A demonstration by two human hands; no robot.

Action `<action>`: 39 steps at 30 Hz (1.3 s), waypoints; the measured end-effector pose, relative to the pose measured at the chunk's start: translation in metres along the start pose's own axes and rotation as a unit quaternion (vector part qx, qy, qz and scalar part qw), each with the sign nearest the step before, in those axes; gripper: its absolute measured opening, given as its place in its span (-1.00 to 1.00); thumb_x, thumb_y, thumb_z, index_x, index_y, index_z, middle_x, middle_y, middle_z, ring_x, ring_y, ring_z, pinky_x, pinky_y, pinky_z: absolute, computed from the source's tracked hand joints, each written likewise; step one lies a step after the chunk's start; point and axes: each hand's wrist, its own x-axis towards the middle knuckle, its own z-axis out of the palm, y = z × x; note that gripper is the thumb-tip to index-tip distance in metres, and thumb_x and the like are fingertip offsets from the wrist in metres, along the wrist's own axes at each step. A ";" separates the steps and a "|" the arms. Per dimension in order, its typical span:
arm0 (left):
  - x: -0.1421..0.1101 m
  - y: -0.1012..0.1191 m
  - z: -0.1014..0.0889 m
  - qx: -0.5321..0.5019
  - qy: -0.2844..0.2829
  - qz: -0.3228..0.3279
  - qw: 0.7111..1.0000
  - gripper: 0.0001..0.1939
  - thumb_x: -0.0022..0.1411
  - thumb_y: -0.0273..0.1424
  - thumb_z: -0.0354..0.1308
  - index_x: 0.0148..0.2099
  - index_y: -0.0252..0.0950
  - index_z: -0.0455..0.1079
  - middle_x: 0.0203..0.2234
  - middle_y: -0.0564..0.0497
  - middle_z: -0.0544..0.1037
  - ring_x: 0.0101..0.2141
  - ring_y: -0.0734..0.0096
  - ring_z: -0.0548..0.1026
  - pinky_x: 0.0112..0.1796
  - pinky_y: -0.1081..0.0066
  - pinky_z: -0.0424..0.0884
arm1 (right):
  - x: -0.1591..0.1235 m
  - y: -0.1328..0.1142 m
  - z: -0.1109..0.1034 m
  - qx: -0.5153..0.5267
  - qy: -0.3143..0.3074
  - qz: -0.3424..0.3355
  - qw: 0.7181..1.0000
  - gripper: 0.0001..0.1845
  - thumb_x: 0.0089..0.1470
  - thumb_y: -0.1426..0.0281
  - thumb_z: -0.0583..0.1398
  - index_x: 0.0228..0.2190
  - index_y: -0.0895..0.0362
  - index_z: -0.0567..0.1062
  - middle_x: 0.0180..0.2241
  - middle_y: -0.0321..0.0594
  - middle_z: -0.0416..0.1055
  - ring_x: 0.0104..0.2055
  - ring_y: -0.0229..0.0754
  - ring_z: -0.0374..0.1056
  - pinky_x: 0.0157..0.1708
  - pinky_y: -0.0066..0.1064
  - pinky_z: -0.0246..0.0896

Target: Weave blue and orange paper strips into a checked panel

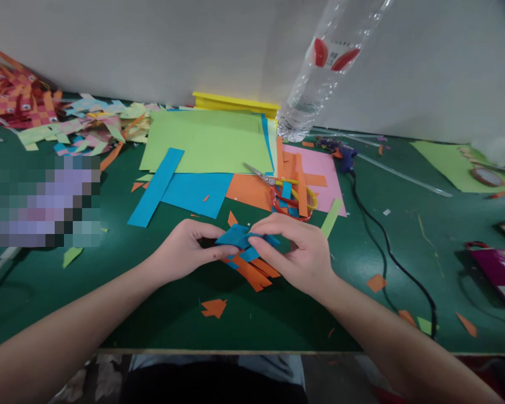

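Both hands meet over the green table (109, 303) near its front edge. My left hand (185, 249) pinches the left side of a woven piece of blue and orange paper strips (246, 261). My right hand (294, 249) grips the same piece from the right, fingers curled over the blue strips. Orange strip ends stick out below the hands toward me. A loose orange scrap (214, 307) lies just in front of the piece.
Scissors (284, 193) lie on orange and pink sheets behind my hands. A green sheet (208, 140), blue sheet and long blue strip (155, 188) lie at centre left. A clear plastic bottle (320, 73), a glue gun (340, 151) with black cord, and a pile of woven paper (21, 101) stand around.
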 end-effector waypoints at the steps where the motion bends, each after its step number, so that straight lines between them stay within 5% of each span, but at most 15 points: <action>1: 0.000 0.000 0.000 0.001 0.002 0.001 1.000 -0.86 0.06 -0.34 0.28 -0.35 -0.30 0.57 -0.47 0.01 0.62 -0.42 0.30 0.55 -0.36 0.43 0.47 | 0.000 0.000 0.000 -0.002 0.000 -0.002 1.000 -0.95 0.04 0.47 0.22 -0.40 0.11 0.51 -0.42 -0.25 0.51 -0.38 -0.25 0.43 -0.36 -0.39 0.35; 6: -0.001 0.003 -0.001 0.027 -0.003 0.020 0.999 -0.89 0.08 -0.37 0.27 -0.34 -0.27 0.58 -0.48 0.04 0.63 -0.45 0.34 0.55 -0.43 0.49 0.43 | -0.001 -0.002 -0.001 0.006 -0.002 0.008 1.000 -0.96 0.01 0.44 0.25 -0.40 0.10 0.50 -0.42 -0.26 0.50 -0.39 -0.26 0.42 -0.35 -0.39 0.35; 11: 0.000 0.007 0.000 0.066 -0.003 0.064 0.996 -0.91 0.11 -0.41 0.24 -0.36 -0.25 0.58 -0.55 0.10 0.60 -0.52 0.44 0.50 -0.50 0.55 0.35 | -0.003 -0.002 0.001 0.038 -0.011 0.046 0.998 -0.75 -0.13 0.40 0.36 -0.33 0.10 0.49 -0.37 -0.27 0.50 -0.33 -0.23 0.43 -0.29 -0.38 0.37; 19: -0.001 0.004 0.002 0.135 0.011 0.116 0.984 -0.87 0.14 -0.37 0.22 -0.41 -0.28 0.55 -0.62 0.09 0.53 -0.60 0.52 0.39 -0.57 0.57 0.23 | -0.004 -0.002 0.006 0.069 -0.015 0.013 0.997 -0.93 0.01 0.46 0.28 -0.37 0.07 0.54 -0.39 -0.25 0.52 -0.31 -0.20 0.42 -0.26 -0.29 0.38; 30: -0.004 0.009 -0.005 0.095 0.030 0.101 0.990 -0.87 0.17 -0.35 0.20 -0.38 -0.27 0.54 -0.49 0.07 0.61 -0.47 0.42 0.53 -0.43 0.54 0.42 | 0.010 -0.004 0.008 0.064 -0.029 0.025 0.997 -0.96 0.03 0.44 0.24 -0.41 0.10 0.53 -0.41 -0.26 0.52 -0.37 -0.24 0.44 -0.35 -0.38 0.38; 34: -0.005 0.008 -0.007 0.093 0.066 0.104 0.988 -0.85 0.15 -0.32 0.22 -0.37 -0.28 0.55 -0.48 0.04 0.62 -0.45 0.36 0.55 -0.40 0.50 0.44 | 0.023 -0.009 0.007 0.039 -0.046 0.077 0.995 -0.94 0.01 0.39 0.26 -0.41 0.11 0.53 -0.39 -0.26 0.53 -0.34 -0.23 0.46 -0.32 -0.40 0.39; 39: -0.004 0.002 -0.011 0.104 0.113 0.110 0.982 -0.87 0.15 -0.32 0.23 -0.36 -0.26 0.55 -0.46 0.06 0.63 -0.42 0.36 0.55 -0.34 0.49 0.44 | 0.040 -0.012 0.009 -0.026 -0.082 0.064 0.994 -0.94 0.01 0.39 0.26 -0.41 0.10 0.56 -0.40 -0.30 0.55 -0.35 -0.24 0.46 -0.31 -0.41 0.38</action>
